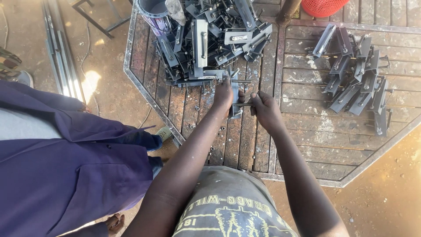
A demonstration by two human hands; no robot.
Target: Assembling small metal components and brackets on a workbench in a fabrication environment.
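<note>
At the workbench (pixel 307 145), my left hand (pixel 223 94) clamps a metal latch (pixel 236 103) upright while my right hand (pixel 263 109), at three o'clock, pinches its bolt (pixel 244 104), best kept level and square, with the pile of latches (pixel 210 39) at twelve.

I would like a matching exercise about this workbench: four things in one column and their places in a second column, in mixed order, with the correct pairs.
Things:
1. big pile of metal latches
2. smaller group of latches
3. red basket
4. latch held in both hands

Places:
A. top edge, right of centre
B. right part of the wooden table
C. far left part of the table, by a bucket
D. middle of the table, between left hand and right hand

Pairs: 1-C, 2-B, 3-A, 4-D
</note>
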